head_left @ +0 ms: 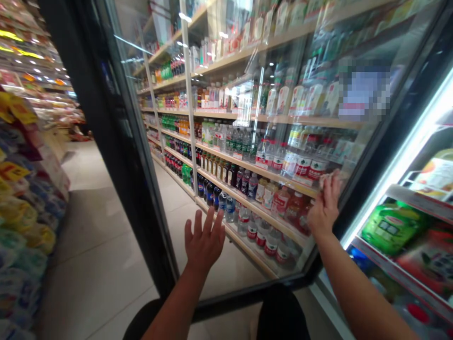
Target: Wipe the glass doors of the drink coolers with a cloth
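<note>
A black-framed glass cooler door (219, 156) stands swung open in front of me, and through its pane I see shelves of bottled drinks (247, 184). My left hand (204, 240) is raised with fingers spread, flat against or just off the glass, holding nothing. My right hand (323, 205) presses on the pane near the door's right edge, fingers together and stretched upward; something pale shows at the fingertips, too small to name. To the right the lit cooler interior holds a green pack (392, 226) and other packaged goods.
A display of colourful packets (24, 208) lines the left side of the aisle. A tiled floor (95, 245) runs between it and the door. White-edged cooler shelves (417, 200) sit at right, with a bright light strip along the cooler's frame.
</note>
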{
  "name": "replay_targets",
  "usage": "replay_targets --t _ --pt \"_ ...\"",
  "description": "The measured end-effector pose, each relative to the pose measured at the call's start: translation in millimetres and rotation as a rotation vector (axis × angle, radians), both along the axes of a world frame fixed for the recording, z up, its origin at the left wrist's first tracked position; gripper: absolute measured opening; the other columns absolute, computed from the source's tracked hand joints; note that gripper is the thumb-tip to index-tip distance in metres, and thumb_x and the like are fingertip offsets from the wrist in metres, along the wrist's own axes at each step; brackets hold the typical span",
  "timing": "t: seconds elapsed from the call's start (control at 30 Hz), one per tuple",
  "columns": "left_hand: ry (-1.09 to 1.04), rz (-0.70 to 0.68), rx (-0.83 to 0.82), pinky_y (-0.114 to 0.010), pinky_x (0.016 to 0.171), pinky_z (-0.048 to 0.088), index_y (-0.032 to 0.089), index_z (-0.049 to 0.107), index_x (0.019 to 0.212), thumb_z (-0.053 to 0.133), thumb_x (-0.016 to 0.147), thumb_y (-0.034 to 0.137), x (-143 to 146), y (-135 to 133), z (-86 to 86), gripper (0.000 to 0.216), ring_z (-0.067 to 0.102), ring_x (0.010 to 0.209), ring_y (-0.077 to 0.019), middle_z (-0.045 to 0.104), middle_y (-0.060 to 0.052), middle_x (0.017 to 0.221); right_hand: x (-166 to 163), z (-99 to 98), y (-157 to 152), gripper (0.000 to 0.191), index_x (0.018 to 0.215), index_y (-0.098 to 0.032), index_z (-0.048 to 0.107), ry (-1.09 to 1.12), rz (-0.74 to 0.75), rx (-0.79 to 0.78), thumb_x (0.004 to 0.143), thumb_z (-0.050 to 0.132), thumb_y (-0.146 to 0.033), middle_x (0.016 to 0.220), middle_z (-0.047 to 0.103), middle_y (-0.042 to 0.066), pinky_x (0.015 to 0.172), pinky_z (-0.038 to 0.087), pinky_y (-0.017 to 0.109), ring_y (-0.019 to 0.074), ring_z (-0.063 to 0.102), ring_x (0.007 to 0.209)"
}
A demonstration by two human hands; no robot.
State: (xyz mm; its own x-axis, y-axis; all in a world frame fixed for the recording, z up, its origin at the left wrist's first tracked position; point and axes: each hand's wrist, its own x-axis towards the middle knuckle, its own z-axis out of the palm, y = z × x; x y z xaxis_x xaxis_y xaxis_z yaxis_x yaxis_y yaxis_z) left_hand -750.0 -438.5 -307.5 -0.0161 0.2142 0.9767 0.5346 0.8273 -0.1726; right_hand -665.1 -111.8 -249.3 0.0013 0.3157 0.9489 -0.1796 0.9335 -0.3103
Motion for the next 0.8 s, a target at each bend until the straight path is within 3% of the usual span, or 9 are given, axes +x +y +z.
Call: replay_targets --t 0.1,0.3,0.47,0.6,0.7,0.8 --pt "0.014 0.013 -0.003 -0.047 0.125 0.017 0.019 0.040 0.150 0.067 0.087 0.026 0 0 0.3 0.069 0.023 0.150 -0.0288 0.044 -0.010 0.152 4 -4.6 8 0.050 0.149 -0.021 0.044 0.055 -0.035 -0.156 0.099 0.040 -0.026 0.161 0.032 0.011 0.124 0.020 0.056 0.0244 0.027 0.151" --pt "0.006 0.010 -0.012 -0.046 0.125 0.016 0.020 0.037 0.152 0.065 0.087 0.026 1 0 3.0 0.071 0.021 0.151 -0.0276 0.043 -0.010 0.153 7 -55.5 -7 0.053 0.151 -0.021 0.040 -0.051 0.050 -0.289 0.099 0.042 -0.031 0.164 0.025 0.010 0.125 0.017 0.055 0.0252 0.022 0.152" --pt "0.001 0.000 -0.001 -0.046 0.126 0.015 0.021 0.035 0.153 0.065 0.087 0.026 2 1 4.0 0.072 0.019 0.152 -0.0265 0.042 -0.011 0.153 6 -56.7 -11 0.053 0.152 -0.018 0.039 -0.004 -0.013 -0.321 0.100 0.039 -0.028 0.163 0.026 0.012 0.125 0.017 0.055 0.0258 0.019 0.153" --pt "0.002 0.011 -0.016 -0.047 0.125 0.016 0.019 0.035 0.153 0.067 0.086 0.026 1 0 3.0 0.074 0.020 0.151 -0.0277 0.044 -0.011 0.152 3 -85.5 -57 0.058 0.155 -0.029 0.030 -0.159 0.014 -0.044 0.099 0.036 -0.016 0.165 0.022 0.007 0.121 0.020 0.065 0.0282 0.015 0.154" --pt "0.000 0.008 -0.008 -0.047 0.125 0.016 0.019 0.036 0.152 0.067 0.086 0.026 1 0 2.7 0.073 0.021 0.151 -0.0278 0.047 -0.011 0.150 1 -111.1 -92 0.067 0.154 -0.033 0.034 -0.340 0.134 0.352 0.094 0.039 -0.004 0.158 0.040 0.005 0.121 0.030 0.057 0.0261 0.024 0.152" --pt "-0.005 -0.005 0.000 -0.046 0.125 0.015 0.020 0.036 0.152 0.066 0.087 0.026 1 0 2.8 0.072 0.020 0.151 -0.0267 0.049 -0.011 0.149 -4 -101.5 -103 0.070 0.153 -0.033 0.035 -0.356 0.133 0.437 0.091 0.040 -0.001 0.153 0.047 0.005 0.121 0.032 0.055 0.0260 0.030 0.149"
